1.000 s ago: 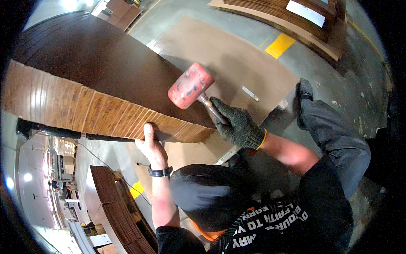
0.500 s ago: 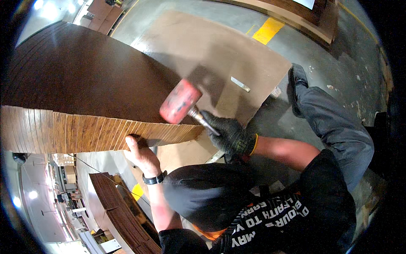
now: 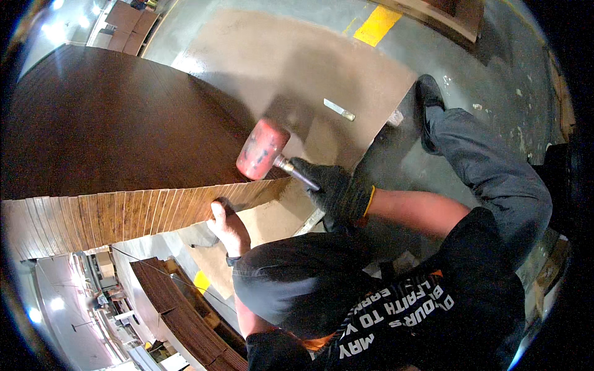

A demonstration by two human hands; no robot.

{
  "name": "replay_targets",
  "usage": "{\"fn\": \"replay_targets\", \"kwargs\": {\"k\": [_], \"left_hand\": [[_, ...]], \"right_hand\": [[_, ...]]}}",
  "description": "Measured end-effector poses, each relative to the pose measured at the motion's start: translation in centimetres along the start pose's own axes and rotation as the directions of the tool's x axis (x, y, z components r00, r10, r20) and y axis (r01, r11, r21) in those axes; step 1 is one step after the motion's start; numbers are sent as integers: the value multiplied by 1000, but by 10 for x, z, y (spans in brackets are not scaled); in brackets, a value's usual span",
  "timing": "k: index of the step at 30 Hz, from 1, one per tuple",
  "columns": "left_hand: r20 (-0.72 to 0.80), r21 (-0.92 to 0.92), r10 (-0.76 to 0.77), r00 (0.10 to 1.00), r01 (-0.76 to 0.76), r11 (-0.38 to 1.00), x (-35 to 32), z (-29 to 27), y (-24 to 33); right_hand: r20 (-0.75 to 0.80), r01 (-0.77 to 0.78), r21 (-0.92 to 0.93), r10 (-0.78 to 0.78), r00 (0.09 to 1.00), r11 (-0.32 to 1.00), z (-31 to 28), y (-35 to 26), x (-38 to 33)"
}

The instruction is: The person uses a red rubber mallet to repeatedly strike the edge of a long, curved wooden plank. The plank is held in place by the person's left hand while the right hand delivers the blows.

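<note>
A stack of dark brown boards (image 3: 117, 123) fills the left side, its many lighter wood-toned edges (image 3: 124, 216) facing me. My left hand (image 3: 230, 227) is bare, with a watch at the wrist, and lies against those edges near the stack's right end. Its thumb is stretched upward; the other fingers are mostly hidden. In a dark knitted glove, my right hand (image 3: 331, 188) is closed round the metal handle of a red mallet (image 3: 263, 149). The mallet's scuffed head is over the stack's near right edge; whether it touches, I cannot tell.
On a brown sheet (image 3: 247, 49) on the floor lies a small pale-bladed knife (image 3: 339, 109). Another curved stack of brown boards (image 3: 179, 315) stands at the lower left. My bent knee (image 3: 291, 266) is close beside my left hand. A yellow stripe (image 3: 377, 25) marks the grey floor.
My left hand has shifted right along the board edges, closer to the mallet. The mallet stays over nearly the same part of the stack. The whole view has tilted slightly.
</note>
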State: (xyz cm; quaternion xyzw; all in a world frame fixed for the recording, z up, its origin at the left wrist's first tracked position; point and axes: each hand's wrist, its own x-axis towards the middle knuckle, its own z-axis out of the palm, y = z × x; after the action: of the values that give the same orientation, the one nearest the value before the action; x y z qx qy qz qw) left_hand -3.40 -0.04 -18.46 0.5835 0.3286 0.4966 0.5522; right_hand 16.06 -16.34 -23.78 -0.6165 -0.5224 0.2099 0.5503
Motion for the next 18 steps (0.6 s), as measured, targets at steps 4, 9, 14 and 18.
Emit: {"fn": "replay_targets", "kwargs": {"k": [4, 9, 14, 18], "left_hand": [[21, -66, -71, 997, 72, 995, 2, -10, -7], [5, -88, -58, 998, 59, 994, 1, -9, -12], [18, -29, -31, 999, 32, 999, -2, -3, -9], [5, -48, -79, 997, 79, 996, 0, -9, -11]], "right_hand": [[-110, -10, -159, -8, 994, 987, 0, 3, -4], [148, -166, -47, 172, 974, 985, -1, 7, -12], [-37, -114, -86, 111, 993, 990, 1, 12, -14], [227, -260, -28, 260, 939, 965, -1, 14, -17]]}}
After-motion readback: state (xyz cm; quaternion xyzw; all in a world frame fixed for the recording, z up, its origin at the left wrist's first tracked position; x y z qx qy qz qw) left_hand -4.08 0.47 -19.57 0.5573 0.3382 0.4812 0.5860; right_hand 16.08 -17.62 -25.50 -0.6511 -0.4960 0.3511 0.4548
